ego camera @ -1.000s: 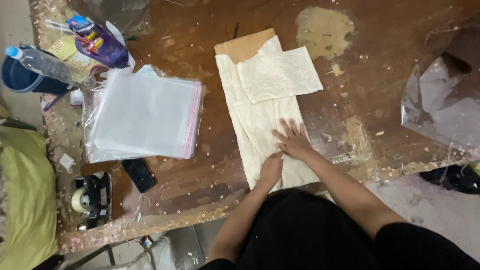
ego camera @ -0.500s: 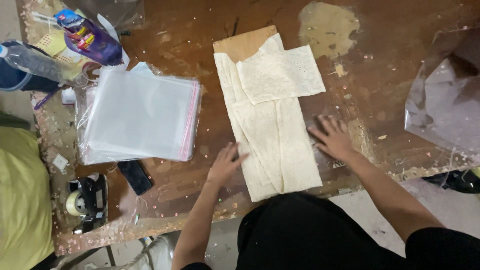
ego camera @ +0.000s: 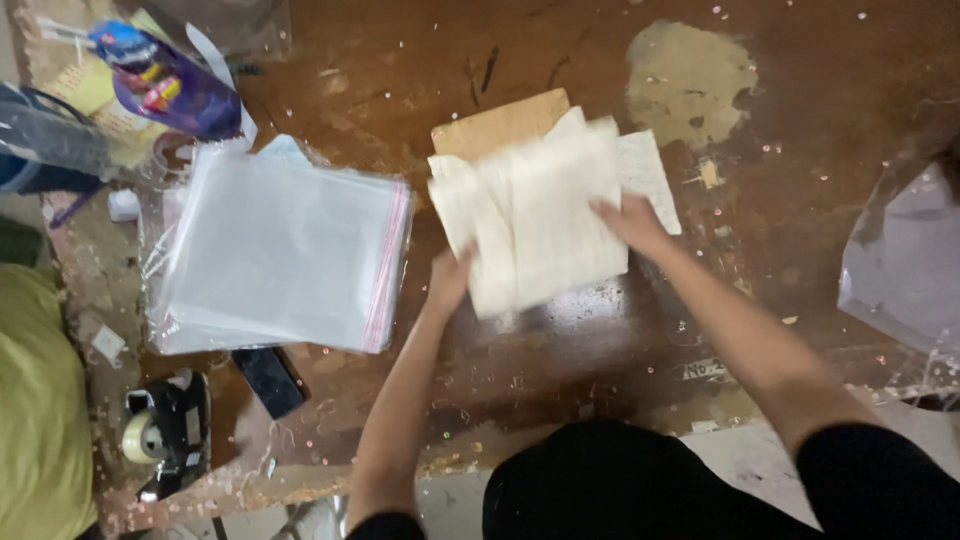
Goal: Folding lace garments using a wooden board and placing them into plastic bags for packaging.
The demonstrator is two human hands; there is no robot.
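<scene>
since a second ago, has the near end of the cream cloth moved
Yes. The cream cloth has been folded up, away from the table's near edge, toward the cardboard piece.

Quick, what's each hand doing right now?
Left hand: gripping the lower left edge of the cream cloth.
Right hand: on the cloth's right side; grip cannot be told.

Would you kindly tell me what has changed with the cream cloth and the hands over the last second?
The long cream-coloured cloth, flat before, has been folded up from its near end. The left hand and right hand, earlier pressing it, now grip its sides. The stack of clear plastic bags and the brown cardboard sheet stayed put.
</scene>
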